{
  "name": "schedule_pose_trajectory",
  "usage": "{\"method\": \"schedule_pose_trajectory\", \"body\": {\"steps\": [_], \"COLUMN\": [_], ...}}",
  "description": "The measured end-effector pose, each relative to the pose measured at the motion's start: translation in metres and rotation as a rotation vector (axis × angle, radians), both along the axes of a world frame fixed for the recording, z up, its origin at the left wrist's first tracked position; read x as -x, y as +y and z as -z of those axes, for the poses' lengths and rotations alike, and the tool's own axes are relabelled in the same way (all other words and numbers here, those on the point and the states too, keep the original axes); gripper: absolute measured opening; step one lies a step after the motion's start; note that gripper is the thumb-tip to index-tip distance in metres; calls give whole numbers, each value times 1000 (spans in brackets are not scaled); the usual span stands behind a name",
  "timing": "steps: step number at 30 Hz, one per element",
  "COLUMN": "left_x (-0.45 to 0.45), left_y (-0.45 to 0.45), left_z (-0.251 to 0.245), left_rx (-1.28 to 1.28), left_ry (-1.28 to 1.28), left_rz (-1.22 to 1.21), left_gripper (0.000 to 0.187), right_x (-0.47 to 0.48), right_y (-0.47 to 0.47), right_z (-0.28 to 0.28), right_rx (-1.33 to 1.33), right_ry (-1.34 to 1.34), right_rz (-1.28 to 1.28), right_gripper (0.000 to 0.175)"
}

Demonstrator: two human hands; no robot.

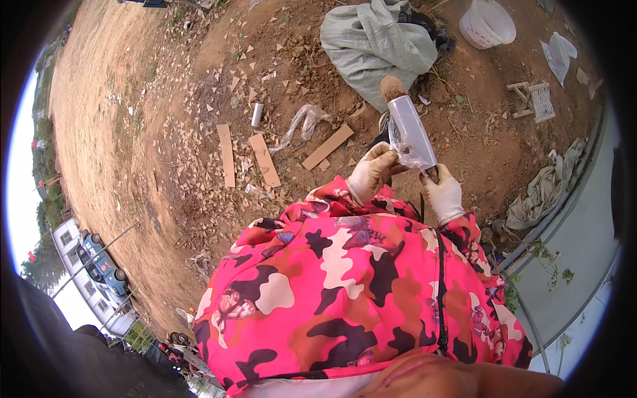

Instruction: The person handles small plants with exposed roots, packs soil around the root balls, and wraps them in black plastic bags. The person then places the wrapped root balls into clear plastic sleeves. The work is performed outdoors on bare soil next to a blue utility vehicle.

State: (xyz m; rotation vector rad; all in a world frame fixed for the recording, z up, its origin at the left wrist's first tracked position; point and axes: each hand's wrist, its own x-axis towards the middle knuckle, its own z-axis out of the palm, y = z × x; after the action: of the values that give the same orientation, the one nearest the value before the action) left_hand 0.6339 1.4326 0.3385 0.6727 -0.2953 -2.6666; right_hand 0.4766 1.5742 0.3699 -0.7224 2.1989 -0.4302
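In a white glove with soiled fingertips, my left hand point(374, 170) pinches clear plastic film point(409, 155) at the lower left side of a roll of plastic film point(414, 130). My right hand point(442, 190), gloved likewise, has its fingers at the roll's lower end, where the film bunches up. The roll slants upward away from me, and a brown, rounded, fibrous-looking piece point(392, 86) shows at its far end; whether the two are joined I cannot tell. Part of a dark shoe point(384, 122) shows beside the roll. Behind lies a grey-green woven sack point(375, 47).
Cardboard strips point(265, 160), a small white roll point(257, 115), crumpled clear film point(304, 124) and scattered triangular scraps lie on the soil at left. A white bucket point(486, 25), a folding stool point(535, 101) and crumpled sacking point(537, 191) stand or lie at right, near a grey curved edge point(572, 214).
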Motion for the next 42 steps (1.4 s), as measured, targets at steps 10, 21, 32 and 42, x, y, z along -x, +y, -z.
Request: {"method": "schedule_pose_trajectory", "body": {"steps": [10, 21, 32, 42], "left_x": [109, 216, 247, 223], "left_y": [-67, -159, -147, -142], "left_z": [-11, -123, -124, -150], "left_rx": [-31, 1608, 335, 1180], "left_ry": [39, -448, -248, -548], "left_rz": [-261, -136, -90, 600], "left_gripper": [11, 22, 50, 70], "right_x": [135, 181, 284, 370], "right_y": [-92, -165, -162, -210], "right_z": [-2, -42, -70, -188], "right_rx": [123, 209, 340, 1436], "right_ry": [-189, -1126, -931, -904], "right_rz": [142, 133, -346, 504], "right_gripper": [34, 45, 62, 16]}}
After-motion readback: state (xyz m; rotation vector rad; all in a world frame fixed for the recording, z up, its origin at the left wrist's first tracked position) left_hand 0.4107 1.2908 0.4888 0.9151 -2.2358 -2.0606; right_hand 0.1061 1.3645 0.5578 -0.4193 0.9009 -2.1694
